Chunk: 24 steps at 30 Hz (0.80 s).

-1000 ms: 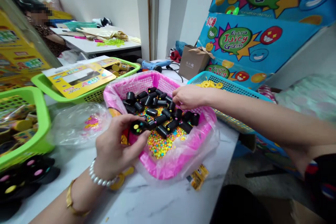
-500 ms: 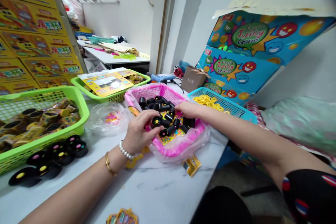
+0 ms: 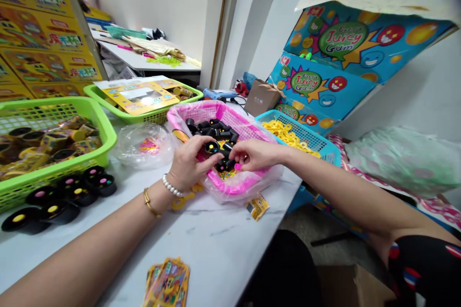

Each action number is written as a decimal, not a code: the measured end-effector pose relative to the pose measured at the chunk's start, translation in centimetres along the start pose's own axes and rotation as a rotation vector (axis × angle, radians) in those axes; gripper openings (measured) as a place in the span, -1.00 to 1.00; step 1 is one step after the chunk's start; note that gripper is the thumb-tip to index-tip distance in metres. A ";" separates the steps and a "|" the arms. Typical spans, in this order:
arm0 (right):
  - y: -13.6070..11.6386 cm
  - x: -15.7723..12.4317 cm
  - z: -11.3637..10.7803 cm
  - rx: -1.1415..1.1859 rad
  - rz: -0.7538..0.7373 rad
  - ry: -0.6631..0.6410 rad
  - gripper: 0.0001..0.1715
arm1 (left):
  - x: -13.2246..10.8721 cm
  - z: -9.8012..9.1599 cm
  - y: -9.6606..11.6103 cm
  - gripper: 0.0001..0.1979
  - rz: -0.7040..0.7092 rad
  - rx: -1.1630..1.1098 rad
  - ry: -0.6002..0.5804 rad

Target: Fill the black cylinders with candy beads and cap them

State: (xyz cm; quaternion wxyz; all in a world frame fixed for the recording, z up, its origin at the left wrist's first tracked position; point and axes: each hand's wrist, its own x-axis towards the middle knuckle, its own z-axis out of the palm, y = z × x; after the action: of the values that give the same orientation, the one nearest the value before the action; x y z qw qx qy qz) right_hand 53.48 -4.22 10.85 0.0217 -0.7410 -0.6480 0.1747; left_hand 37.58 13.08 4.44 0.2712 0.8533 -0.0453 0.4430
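My left hand [image 3: 192, 160] grips a black cup [image 3: 212, 147] with a yellow piece inside, over the near left part of the pink basket [image 3: 236, 189]. Close to its right, my right hand [image 3: 254, 155] pinches a small pink piece [image 3: 238, 166] between its fingertips. Black cups [image 3: 212, 129] and small coloured beads [image 3: 227, 174] lie in the basket, which is lined with clear plastic. Left of it, a clear bag [image 3: 144, 146] holds small pink pieces.
Green baskets [image 3: 104, 146] stand left and behind, with several black cups [image 3: 59, 211] beside the nearer one. A blue basket [image 3: 329, 152] holds yellow rings [image 3: 288, 134]. Printed cards [image 3: 169, 280] lie near the front edge.
My right hand has come from the basket's far right side toward my left hand, and a pink piece now shows at its fingertips. The whole view has shifted slightly.
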 end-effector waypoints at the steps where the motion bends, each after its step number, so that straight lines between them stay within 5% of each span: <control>1: -0.3 0.1 0.2 -0.050 -0.010 -0.063 -0.65 | 0.0 0.0 0.0 -0.69 -0.005 -0.002 -0.006; 5: -1.6 1.9 1.0 -0.310 0.015 -0.155 -0.82 | 0.3 -0.2 0.0 -0.70 -0.010 -0.009 -0.047; 11: -4.8 4.4 1.8 -0.205 0.022 0.003 -0.80 | 1.0 -2.0 1.6 -0.69 -0.096 -0.002 -0.090; 18: -1.9 0.5 1.1 0.072 0.012 0.230 -0.80 | -0.8 -6.8 5.8 -0.71 -0.261 -0.026 -0.181; 24: -2.1 -1.2 2.0 0.405 0.068 0.459 -0.81 | -2.4 -6.0 7.7 -0.77 -0.342 -0.055 -0.217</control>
State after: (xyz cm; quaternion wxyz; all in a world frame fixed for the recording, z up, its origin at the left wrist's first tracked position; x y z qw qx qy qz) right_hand 50.76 -5.44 9.78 0.3089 -0.7629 -0.5532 0.1288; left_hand 29.32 9.17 8.60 0.3594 0.8835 0.0592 0.2944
